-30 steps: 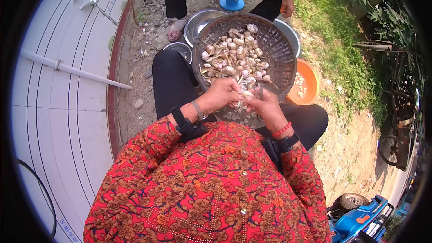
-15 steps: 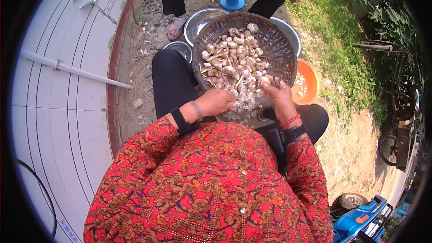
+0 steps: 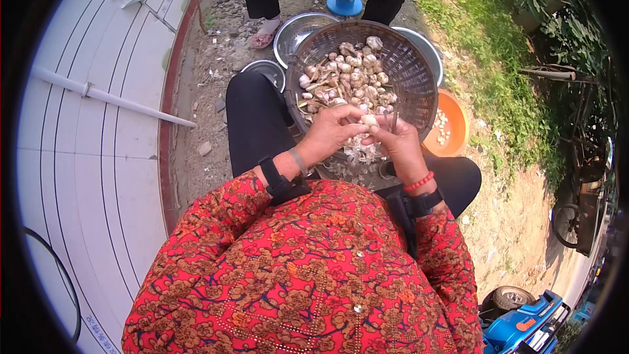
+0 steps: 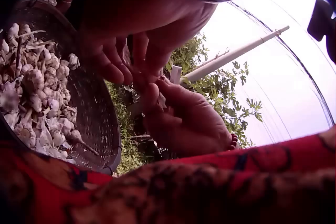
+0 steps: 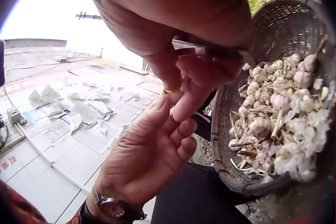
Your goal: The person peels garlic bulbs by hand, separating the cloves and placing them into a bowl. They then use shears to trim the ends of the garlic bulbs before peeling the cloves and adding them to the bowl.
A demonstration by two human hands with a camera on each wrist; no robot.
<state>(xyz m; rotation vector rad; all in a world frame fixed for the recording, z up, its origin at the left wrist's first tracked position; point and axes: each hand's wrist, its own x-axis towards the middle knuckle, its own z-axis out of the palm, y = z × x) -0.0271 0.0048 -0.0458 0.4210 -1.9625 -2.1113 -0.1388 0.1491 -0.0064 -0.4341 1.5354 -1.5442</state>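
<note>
A pale, partly peeled piece of garlic (image 3: 369,120) is between the fingertips of both hands, over the near rim of the basket. My left hand (image 3: 333,135), with a watch on its wrist, pinches it from the left. My right hand (image 3: 402,151), wearing a red bead bracelet, meets it with thumb and finger. A thin metal blade (image 5: 195,46), probably a small knife, lies in the curled fingers of that hand; its handle is hidden. Below the hands, a dark woven basket (image 3: 414,69) holds many garlic bulbs (image 3: 357,78) and loose papery skins (image 5: 302,140).
An orange bowl (image 3: 462,115) with peeled cloves stands right of the basket. Metal basins (image 3: 288,38) sit behind and left of it. Another person sits opposite by a blue stool (image 3: 344,6). A white wall panel (image 3: 85,157) runs along the left.
Half a second ago the hands were apart, the right one farther right with a piece of garlic. Now they are together again at the garlic. The view has shifted slightly.
</note>
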